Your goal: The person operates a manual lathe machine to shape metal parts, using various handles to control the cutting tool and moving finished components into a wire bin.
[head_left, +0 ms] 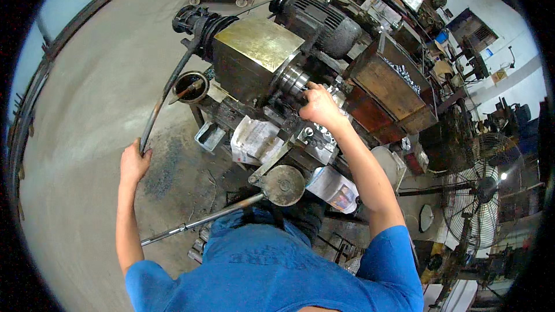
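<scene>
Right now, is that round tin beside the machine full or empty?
Not empty: the round tin stands upright with its top open, and a stick-like tool leans inside it. How full it is cannot be told; the inside is dark.

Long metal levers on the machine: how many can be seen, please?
2. One dark curved lever is gripped by the left hand; one straight shiny lever lies lower, near the round hub. Others may be hidden.

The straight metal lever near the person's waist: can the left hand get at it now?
Probably not at once: the left hand is gripping the long curved lever. Once freed, nothing seems to block the way down to the straight lever.
</scene>
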Tool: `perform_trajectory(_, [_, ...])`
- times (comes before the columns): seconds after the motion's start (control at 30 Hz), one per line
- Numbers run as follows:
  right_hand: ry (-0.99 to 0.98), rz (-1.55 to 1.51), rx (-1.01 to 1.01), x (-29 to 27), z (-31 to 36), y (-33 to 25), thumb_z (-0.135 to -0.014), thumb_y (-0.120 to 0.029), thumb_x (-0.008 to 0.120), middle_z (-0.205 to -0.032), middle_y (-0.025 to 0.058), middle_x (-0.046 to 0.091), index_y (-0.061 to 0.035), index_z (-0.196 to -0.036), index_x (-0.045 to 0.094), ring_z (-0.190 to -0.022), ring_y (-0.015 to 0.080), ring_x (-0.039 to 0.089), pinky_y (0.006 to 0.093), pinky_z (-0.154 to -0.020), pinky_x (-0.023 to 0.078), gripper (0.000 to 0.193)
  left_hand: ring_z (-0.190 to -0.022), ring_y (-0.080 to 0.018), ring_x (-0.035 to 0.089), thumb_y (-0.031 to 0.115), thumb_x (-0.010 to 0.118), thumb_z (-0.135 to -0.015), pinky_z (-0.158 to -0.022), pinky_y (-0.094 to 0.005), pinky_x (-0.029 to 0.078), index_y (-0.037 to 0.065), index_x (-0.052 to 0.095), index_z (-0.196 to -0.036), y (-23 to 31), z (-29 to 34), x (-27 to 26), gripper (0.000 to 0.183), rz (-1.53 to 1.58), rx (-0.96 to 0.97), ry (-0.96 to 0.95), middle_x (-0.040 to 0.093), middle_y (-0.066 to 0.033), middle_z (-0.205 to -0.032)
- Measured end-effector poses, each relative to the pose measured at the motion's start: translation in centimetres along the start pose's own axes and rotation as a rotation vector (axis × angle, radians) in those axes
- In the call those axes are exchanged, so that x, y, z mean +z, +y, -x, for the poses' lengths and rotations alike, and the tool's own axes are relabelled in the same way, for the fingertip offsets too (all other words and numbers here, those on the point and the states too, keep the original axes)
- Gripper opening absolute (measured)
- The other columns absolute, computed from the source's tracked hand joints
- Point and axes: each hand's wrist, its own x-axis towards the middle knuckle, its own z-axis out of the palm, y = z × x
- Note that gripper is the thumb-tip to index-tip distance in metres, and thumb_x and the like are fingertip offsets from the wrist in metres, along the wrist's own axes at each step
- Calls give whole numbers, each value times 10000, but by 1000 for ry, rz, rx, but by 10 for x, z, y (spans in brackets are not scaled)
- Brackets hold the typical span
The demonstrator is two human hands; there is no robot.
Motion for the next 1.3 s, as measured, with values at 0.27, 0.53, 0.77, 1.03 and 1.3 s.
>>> perform_trajectory(0.27, [52, -255, 212, -19, -17, -21, -536, -168, 621, -694, 259, 586, 53, -681, 607, -700, 365, 607, 382, -656, 488, 264, -761, -418, 570, 227, 614, -749, -677, -480, 452, -21, 535, -922, 3, -4, 6, 312, -66, 23, 35, 587, -242, -752])
perform_trajectory(0.53, [89, -67, 142, -6, -24, -27, -605, -172, 563, -1216, 316, 439, 14, -756, 619, -1049, 435, 498, 434, -907, 407, 246, -709, -363, 597, 149, 577, -727, -633, -462, 465, 34, 561, -830, -23, -21, -10, 156, -300, 142, 109, 597, -197, -704])
perform_trajectory(0.77, [190, 12, 111, -5, -38, -21, -623, -101, 546, -1176, 282, 497, 30, -675, 547, -960, 408, 560, 388, -804, 455, 141, -635, -337, 603, 130, 548, -716, -565, -444, 479, 45, 537, -778, -127, -150, -47, 106, -580, 309, 396, 605, -152, -662])
perform_trajectory(1.03, [279, -139, -20, -27, 9, -21, -586, -85, 572, -1286, 239, 435, -42, -755, 612, -1098, 362, 511, 373, -902, 416, 179, -730, -313, 609, 210, 586, -763, -639, -400, 491, 54, 627, -940, -53, -128, -16, 240, -174, 283, 711, 632, -128, -775])
perform_trajectory(1.3, [377, -117, 279, -77, 149, 32, -544, -55, 516, -1233, 211, 498, -32, -777, 619, -1133, 334, 494, 330, -941, 367, 256, -901, -363, 587, 307, 680, -673, -778, -441, 472, 12, 573, -1024, 46, -86, 222, 471, 219, 195, -218, 622, -208, -891])
